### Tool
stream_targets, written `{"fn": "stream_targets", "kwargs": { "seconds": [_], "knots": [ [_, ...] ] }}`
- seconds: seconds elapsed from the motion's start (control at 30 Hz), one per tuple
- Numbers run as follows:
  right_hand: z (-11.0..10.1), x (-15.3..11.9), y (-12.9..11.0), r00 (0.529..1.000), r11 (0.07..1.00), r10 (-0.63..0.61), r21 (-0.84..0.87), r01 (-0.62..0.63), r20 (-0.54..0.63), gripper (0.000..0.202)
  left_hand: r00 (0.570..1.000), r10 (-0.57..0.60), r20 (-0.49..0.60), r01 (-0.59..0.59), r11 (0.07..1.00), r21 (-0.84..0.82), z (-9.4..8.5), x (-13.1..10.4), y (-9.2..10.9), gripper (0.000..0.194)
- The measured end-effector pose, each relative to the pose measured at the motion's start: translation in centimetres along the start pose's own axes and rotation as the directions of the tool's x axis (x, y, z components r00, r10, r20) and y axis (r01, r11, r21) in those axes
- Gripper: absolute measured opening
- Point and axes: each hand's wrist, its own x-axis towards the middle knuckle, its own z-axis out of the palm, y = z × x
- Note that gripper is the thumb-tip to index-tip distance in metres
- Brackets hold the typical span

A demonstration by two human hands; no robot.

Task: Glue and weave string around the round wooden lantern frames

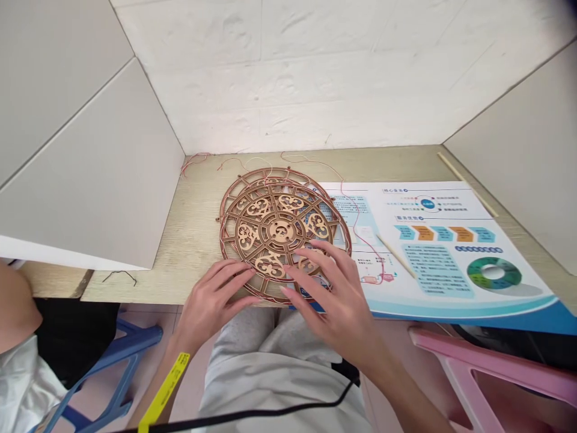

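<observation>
Stacked round openwork discs (280, 230), brown with gold scroll ornaments, lie on the table in front of me. Red wires run round their rims, and thin red and white threads (311, 161) trail from the far edge. My left hand (216, 297) rests at the near left rim, its fingertips touching the disc edge and thumb apart. Over the near right part is my right hand (333, 294), fingers spread, fingertips on the ornaments and rim. Whether either hand pinches a wire is too small to tell.
A printed poster (451, 240) lies to the right, partly under the discs, with a thin wooden stick (396, 256) on it. Another stick (469, 183) lies behind. Grey panels stand on both sides. A black wire (119, 275) is at left. Another person's arm (18, 307) shows beside a blue stool.
</observation>
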Motion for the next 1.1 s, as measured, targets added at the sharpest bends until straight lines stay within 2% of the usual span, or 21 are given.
{"fn": "stream_targets", "kwargs": {
  "seconds": [0.13, 0.27, 0.53, 0.77, 0.93, 1.1],
  "knots": [
    [0.7, -0.2, -0.3, 0.995, 0.999, -0.027, -0.016, 0.029, 0.092, 0.02, 1.0, 0.011, 0.007, -0.011, 1.0, 0.02, 0.0, 0.1, 0.1, 0.041],
    [1.8, -0.3, -0.6, 0.989, 0.999, -0.042, -0.017, 0.045, 0.139, 0.028, 1.0, 0.013, 0.011, -0.014, 1.0, 0.018, -0.1, 0.1, 0.1, 0.038],
    [1.9, 0.2, -0.5, 0.982, 0.998, -0.055, -0.032, 0.062, 0.18, 0.029, 1.0, 0.022, -0.003, -0.021, 1.0, 0.022, 0.1, -0.2, -0.1, 0.039],
    [1.9, 0.5, -0.4, 0.97, 0.996, -0.082, -0.019, 0.089, 0.227, 0.031, 0.999, 0.012, 0.04, -0.013, 1.0, 0.021, 0.0, -0.2, -0.1, 0.037],
    [1.7, 0.3, -0.2, 0.974, 0.996, -0.087, -0.002, 0.089, 0.207, 0.029, 0.999, -0.006, 0.043, 0.006, 1.0, -0.016, -0.2, 0.0, -0.1, 0.037],
    [1.9, 0.2, -0.6, 0.972, 0.999, -0.031, 0.049, 0.021, 0.233, 0.029, 0.999, 0.0, 0.051, 0.002, 0.999, -0.037, -0.2, -0.1, -0.2, 0.039]
  ]
}}
